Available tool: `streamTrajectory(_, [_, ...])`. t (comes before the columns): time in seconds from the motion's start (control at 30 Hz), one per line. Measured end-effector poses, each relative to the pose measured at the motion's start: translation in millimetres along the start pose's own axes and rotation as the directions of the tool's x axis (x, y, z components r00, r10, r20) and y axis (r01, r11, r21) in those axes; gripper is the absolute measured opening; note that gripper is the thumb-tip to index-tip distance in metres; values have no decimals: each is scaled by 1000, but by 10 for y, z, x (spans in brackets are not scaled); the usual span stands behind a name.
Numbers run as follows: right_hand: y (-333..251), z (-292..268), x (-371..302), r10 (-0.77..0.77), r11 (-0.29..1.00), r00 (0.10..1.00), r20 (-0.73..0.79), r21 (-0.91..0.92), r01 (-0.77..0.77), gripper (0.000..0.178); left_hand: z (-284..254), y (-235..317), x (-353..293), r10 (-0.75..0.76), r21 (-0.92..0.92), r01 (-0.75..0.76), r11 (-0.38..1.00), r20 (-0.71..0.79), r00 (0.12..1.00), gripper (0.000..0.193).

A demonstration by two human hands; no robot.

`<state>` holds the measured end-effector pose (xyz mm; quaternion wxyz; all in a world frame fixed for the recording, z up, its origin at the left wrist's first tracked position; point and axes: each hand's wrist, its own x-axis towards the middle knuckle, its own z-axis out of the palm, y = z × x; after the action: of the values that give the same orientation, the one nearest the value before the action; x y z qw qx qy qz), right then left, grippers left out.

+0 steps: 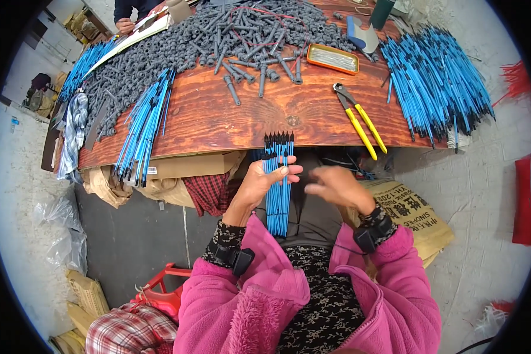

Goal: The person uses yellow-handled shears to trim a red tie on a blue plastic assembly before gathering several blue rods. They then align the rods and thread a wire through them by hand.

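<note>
My left hand (259, 182) is closed round a bundle of thin blue rods with pointed black tips (278, 203). The tips point away from me, just over the table's near edge, and the lower ends hang down over my lap. My thumb lies across the front of the bundle. To the right of it, apart from the rods, is my right hand (339, 187). Its fingers are smeared by motion, so whether they hold anything does not show.
On the wooden table (265, 118) lie a heap of grey plastic tube parts (218, 35), yellow-handled pliers (360, 121) and an orange tin of thin pins (333, 59). Blue rods lie piled right (436, 82) and left (144, 127). Another person's hand (125, 25) is at the far left.
</note>
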<state>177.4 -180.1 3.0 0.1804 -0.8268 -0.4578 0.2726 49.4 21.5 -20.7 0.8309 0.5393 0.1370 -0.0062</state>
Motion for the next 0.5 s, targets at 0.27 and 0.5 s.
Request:
streamTrajectory(0.27, [-257, -826, 214, 23, 968, 909, -417, 237, 85, 26, -18, -32, -4, -47, -54, 47, 997, -7, 999, 42])
streamTrajectory(0.5, [437, -895, 55, -132, 938, 767, -628, -329, -107, 35, -8, -4, 21, -37, 0, 37, 999, 22, 999, 41])
